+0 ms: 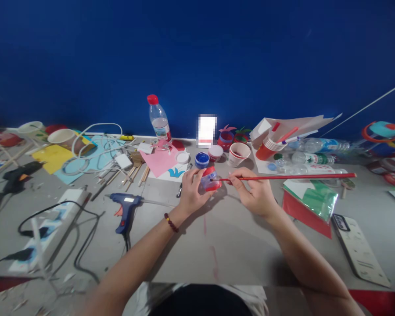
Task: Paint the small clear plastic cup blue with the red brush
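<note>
My left hand (193, 189) is closed around a small see-through piece (210, 181), painted red at its ends and bluish in the middle; it looks like a cut plastic bottle part. A long red-handled paintbrush (292, 177) is pinched in my right hand (252, 192), its handle pointing right. The brush tip touches or nearly touches the painted piece. Just beyond my left fingers stands an open jar of blue paint (202, 159). A jar with a pale lid (215, 153) is beside it, and a paper cup (238, 154) stands beyond my right hand.
On the left are a blue glue gun (127, 208), a power strip (49, 228) and loose cables. A bottle with a red cap (159, 120) stands at the back. Stacked cups (268, 148), plastic bottles (312, 158) and a phone (361, 250) are on the right.
</note>
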The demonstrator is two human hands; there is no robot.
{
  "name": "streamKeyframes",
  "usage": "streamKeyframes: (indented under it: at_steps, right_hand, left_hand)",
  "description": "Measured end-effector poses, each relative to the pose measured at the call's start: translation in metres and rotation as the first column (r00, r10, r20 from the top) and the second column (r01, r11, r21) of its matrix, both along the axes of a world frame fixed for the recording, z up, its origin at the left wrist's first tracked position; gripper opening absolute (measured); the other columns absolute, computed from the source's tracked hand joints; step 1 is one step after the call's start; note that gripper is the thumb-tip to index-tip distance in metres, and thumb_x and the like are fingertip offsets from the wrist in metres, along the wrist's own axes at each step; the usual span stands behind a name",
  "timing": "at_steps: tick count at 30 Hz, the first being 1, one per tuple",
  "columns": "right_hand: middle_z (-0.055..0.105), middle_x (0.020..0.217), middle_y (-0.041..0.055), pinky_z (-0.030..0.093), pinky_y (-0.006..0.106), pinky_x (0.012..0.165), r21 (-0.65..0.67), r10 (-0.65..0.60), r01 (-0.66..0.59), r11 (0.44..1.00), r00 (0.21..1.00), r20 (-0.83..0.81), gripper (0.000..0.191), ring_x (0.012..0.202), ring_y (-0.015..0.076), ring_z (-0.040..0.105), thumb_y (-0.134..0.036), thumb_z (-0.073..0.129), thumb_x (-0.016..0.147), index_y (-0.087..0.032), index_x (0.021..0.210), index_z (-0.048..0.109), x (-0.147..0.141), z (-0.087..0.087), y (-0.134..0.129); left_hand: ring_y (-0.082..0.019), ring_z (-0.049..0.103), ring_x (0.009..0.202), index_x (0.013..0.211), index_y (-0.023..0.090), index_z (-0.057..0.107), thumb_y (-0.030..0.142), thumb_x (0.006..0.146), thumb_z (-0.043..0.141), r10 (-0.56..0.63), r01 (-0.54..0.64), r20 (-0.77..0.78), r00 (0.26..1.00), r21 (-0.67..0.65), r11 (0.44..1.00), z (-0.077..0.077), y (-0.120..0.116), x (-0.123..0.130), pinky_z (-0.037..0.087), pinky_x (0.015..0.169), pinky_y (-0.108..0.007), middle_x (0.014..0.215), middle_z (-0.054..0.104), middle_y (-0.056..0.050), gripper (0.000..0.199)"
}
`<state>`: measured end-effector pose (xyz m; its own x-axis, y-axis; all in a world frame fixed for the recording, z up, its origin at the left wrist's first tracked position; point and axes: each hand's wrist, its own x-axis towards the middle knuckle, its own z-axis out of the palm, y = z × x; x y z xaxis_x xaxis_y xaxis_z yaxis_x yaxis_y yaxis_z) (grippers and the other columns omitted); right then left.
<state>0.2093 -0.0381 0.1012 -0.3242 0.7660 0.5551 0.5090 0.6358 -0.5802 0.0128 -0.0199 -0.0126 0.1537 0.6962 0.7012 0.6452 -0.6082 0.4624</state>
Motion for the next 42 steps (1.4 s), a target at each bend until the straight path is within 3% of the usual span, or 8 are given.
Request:
streamKeyframes:
  at_steps: [6,14,21,28,34,42]
  right_hand:
    - [0.064,0.074,0.0002,0.048,0.026,0.066,-0.014,-0.042,0.043,0.999,0.998,0.039,0.016,0.067,0.0143,0.062,-0.018,0.05,0.096,-0.022,0.081,0.056,0.003,0.001,0.004]
    - [0.068,0.073,0.002,0.051,0.028,0.065,-0.135,-0.132,0.126,0.983,0.991,-0.036,0.018,0.066,0.0168,0.067,-0.025,0.051,0.095,-0.021,0.078,0.058,0.012,-0.003,0.013]
    - [0.069,0.069,0.002,0.05,0.03,0.064,-0.119,-0.21,0.211,0.97,0.977,0.025,0.019,0.065,0.0181,0.067,-0.028,0.051,0.095,-0.022,0.078,0.058,0.018,-0.007,0.021]
    - [0.067,0.076,0.0035,0.049,0.031,0.068,-0.092,-0.141,0.143,0.985,0.99,0.03,0.018,0.068,0.0182,0.065,-0.028,0.049,0.096,-0.021,0.081,0.058,0.009,-0.012,0.014]
    - [0.067,0.078,0.0026,0.05,0.029,0.069,-0.088,-0.037,0.036,0.996,0.999,-0.003,0.018,0.072,0.0168,0.064,-0.025,0.048,0.098,-0.022,0.083,0.058,-0.001,-0.008,0.003]
    - [0.068,0.078,0.0031,0.052,0.03,0.071,-0.103,-0.004,0.004,0.995,1.0,0.003,0.018,0.073,0.0178,0.065,-0.025,0.048,0.097,-0.022,0.082,0.059,-0.005,-0.009,-0.001]
  left_hand:
    - [-0.028,0.054,0.114,0.138,0.024,0.043,0.054,0.083,0.068,0.013,-0.013,0.022,1.0,-0.024,1.0,0.001,0.0,0.0,0.047,0.098,-0.047,0.123,0.052,-0.013,0.068]
    - [-0.029,0.054,0.114,0.138,0.023,0.043,0.06,0.083,0.066,0.021,-0.021,-0.003,1.0,-0.042,0.999,0.004,-0.001,-0.001,0.046,0.099,-0.046,0.124,0.052,-0.013,0.07]
    - [-0.029,0.052,0.116,0.138,0.023,0.044,0.058,0.082,0.068,0.027,-0.025,0.041,0.999,-0.039,0.999,0.004,0.0,-0.002,0.045,0.1,-0.047,0.124,0.052,-0.013,0.07]
    - [-0.028,0.052,0.115,0.142,0.025,0.042,0.051,0.083,0.069,0.001,-0.001,0.023,1.0,-0.018,1.0,0.003,0.0,-0.002,0.044,0.1,-0.045,0.124,0.053,-0.012,0.07]
    - [-0.028,0.052,0.114,0.14,0.023,0.043,0.055,0.085,0.066,0.027,-0.027,0.006,1.0,-0.006,1.0,0.001,0.001,-0.002,0.045,0.099,-0.045,0.123,0.051,-0.013,0.068]
    - [-0.028,0.051,0.114,0.14,0.023,0.042,0.053,0.084,0.068,0.02,-0.02,0.028,0.999,0.005,1.0,-0.001,0.002,-0.001,0.044,0.099,-0.046,0.123,0.051,-0.013,0.069]
